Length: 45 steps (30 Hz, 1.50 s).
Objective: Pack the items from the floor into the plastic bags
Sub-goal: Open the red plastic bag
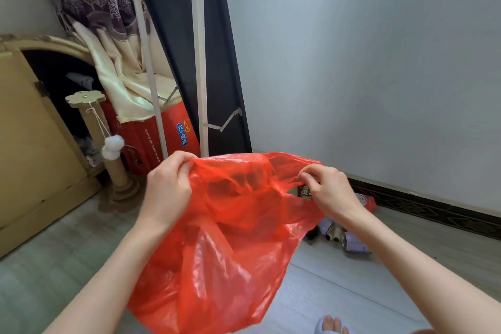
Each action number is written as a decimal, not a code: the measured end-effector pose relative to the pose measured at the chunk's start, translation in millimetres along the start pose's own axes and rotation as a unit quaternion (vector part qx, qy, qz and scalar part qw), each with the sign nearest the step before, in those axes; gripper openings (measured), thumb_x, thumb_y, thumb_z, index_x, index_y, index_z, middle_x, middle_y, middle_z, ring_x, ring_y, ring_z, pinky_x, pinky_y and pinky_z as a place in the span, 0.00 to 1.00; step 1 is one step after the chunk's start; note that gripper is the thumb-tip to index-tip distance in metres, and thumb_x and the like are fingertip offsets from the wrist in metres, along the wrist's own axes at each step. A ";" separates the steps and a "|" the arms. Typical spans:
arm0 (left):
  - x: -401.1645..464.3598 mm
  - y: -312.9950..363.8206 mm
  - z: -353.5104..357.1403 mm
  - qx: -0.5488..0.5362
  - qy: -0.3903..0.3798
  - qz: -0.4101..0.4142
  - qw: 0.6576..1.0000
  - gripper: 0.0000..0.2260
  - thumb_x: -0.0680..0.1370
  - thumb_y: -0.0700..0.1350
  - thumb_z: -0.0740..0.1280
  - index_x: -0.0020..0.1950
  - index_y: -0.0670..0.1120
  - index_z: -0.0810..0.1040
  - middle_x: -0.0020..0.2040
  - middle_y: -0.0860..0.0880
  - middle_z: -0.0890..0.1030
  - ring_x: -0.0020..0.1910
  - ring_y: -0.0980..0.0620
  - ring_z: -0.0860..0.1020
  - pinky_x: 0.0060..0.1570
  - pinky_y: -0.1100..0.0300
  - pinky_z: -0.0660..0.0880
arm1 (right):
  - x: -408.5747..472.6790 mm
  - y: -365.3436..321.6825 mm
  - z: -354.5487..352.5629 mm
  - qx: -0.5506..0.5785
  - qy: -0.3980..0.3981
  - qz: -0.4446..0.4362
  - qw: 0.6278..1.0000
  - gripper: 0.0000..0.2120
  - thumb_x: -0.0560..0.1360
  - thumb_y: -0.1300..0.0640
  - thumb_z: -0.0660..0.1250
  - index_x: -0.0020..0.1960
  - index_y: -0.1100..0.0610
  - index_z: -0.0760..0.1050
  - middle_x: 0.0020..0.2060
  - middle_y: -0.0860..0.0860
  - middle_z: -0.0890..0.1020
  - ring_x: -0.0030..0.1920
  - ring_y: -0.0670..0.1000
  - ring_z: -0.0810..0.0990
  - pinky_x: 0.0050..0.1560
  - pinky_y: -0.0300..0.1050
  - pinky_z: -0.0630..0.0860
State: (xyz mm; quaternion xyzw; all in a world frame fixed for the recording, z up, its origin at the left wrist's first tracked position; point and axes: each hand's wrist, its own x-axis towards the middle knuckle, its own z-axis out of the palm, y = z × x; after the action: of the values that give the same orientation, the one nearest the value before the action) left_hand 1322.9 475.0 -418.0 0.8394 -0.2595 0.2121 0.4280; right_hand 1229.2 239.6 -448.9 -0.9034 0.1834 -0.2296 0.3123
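Head view shows a person who holds a red plastic bag (217, 247) in the air above the floor (339, 287), in front of the body. Left hand (169, 187) grips the top edge of the bag on its left side, with the fingers curled over the thin plastic. Right hand (329, 191) pinches the top edge on the right side of the bag, near a handle loop. Between the two hands the mouth of the bag is stretched, and the rest of the bag hangs down, wrinkled.

To the right of the bag, on the floor, lie some small items: lilac packages (349, 238) just beside the bag's lower right edge, and a red packet (367, 202) behind the right hand, near the dark baseboard (433, 209). What the bag has inside I cannot tell.

Behind the bag, to the left, stands a red carton (168, 138) with a cream cloth over it, and further left a cardboard scratching post (108, 149) with white pompoms. Below the bag's right corner a foot in a slipper (332, 325) is seen.
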 end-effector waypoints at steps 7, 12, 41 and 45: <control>-3.7 0.4 1.9 -0.031 -0.046 0.004 0.998 0.07 0.77 0.36 0.62 0.45 0.44 0.79 0.38 0.57 0.78 0.38 0.67 0.75 0.40 0.79 0.66 | -13.0 -14.8 12.0 -0.079 -0.091 -0.087 0.989 0.29 0.70 0.44 0.69 0.66 0.54 0.69 0.63 0.49 0.74 0.65 0.50 0.70 0.68 0.47 0.62; 0.2 1.9 -0.8 -0.046 -0.018 0.008 0.999 0.07 0.78 0.36 0.61 0.46 0.44 0.79 0.39 0.54 0.79 0.39 0.66 0.75 0.40 0.77 0.67 | -3.9 -8.1 13.5 -0.298 -0.037 -0.108 0.948 0.13 0.73 0.56 0.62 0.56 0.57 0.76 0.57 0.55 0.75 0.60 0.57 0.70 0.56 0.51 0.67; -13.1 15.1 37.2 -0.023 -0.203 0.022 0.979 0.07 0.77 0.43 0.64 0.47 0.45 0.82 0.41 0.52 0.82 0.41 0.58 0.78 0.40 0.68 0.68 | 5.0 17.8 -13.4 0.080 -0.045 0.117 0.989 0.06 0.73 0.55 0.68 0.41 0.55 0.82 0.40 0.55 0.85 0.42 0.51 0.82 0.47 0.45 0.75; -9.1 10.0 36.3 0.011 -0.092 -0.063 0.994 0.11 0.78 0.44 0.62 0.47 0.41 0.81 0.41 0.47 0.81 0.42 0.51 0.77 0.41 0.62 0.66 | -2.3 -4.7 -2.0 0.021 0.068 -0.027 0.997 0.16 0.71 0.49 0.69 0.54 0.57 0.77 0.52 0.55 0.77 0.53 0.55 0.77 0.57 0.48 0.71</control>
State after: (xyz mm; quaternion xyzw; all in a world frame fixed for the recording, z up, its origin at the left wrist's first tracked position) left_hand 1314.5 442.3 -436.9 0.8746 -0.2419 0.1096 0.4058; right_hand 1227.1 243.1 -445.1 -0.8836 0.1745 -0.3029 0.3116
